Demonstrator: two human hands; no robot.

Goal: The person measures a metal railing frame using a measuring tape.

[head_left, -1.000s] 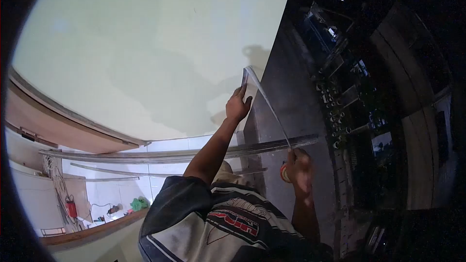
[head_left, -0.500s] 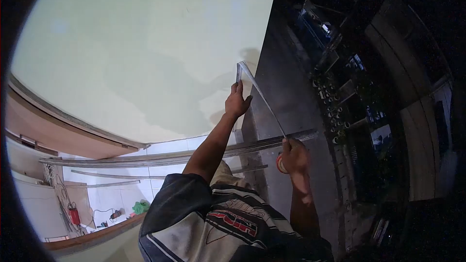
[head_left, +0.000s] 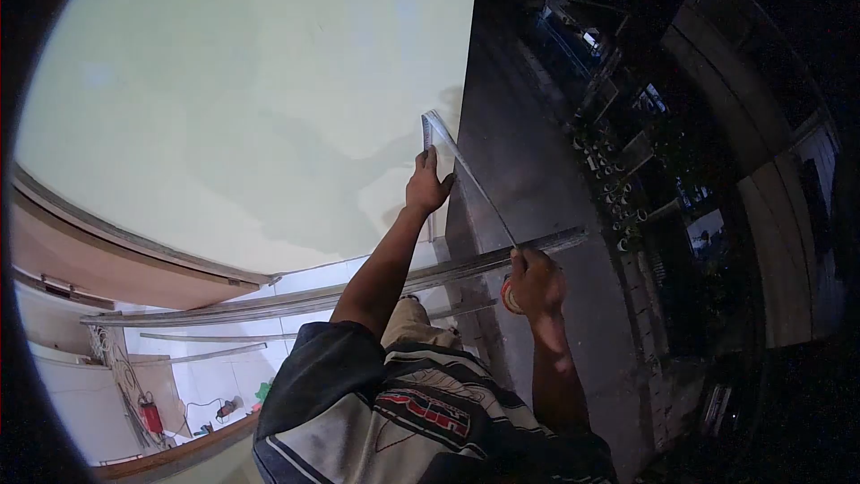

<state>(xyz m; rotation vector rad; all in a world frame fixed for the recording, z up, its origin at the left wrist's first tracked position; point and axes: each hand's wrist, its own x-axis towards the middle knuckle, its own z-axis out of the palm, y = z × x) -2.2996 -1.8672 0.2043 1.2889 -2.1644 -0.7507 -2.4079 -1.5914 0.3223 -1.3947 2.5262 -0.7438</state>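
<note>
Pale green paint covered the wall (head_left: pixel 224 81) that filled the upper left of the view, ending at a dark vertical edge. A thin metal tape (head_left: pixel 472 186) ran taut and slanting between the person's two hands, close to that edge. The left hand (head_left: pixel 428 186) was raised, its grip closed on the upper end of the tape, against the wall. The right hand (head_left: pixel 536 282) sat lower, its grip clamped round the red-and-white case (head_left: pixel 507 298). A long metal rail (head_left: pixel 296 298) crossed behind both arms, above white floor tiles (head_left: pixel 206 376). A striped shirt (head_left: pixel 403 412) filled the bottom.
</note>
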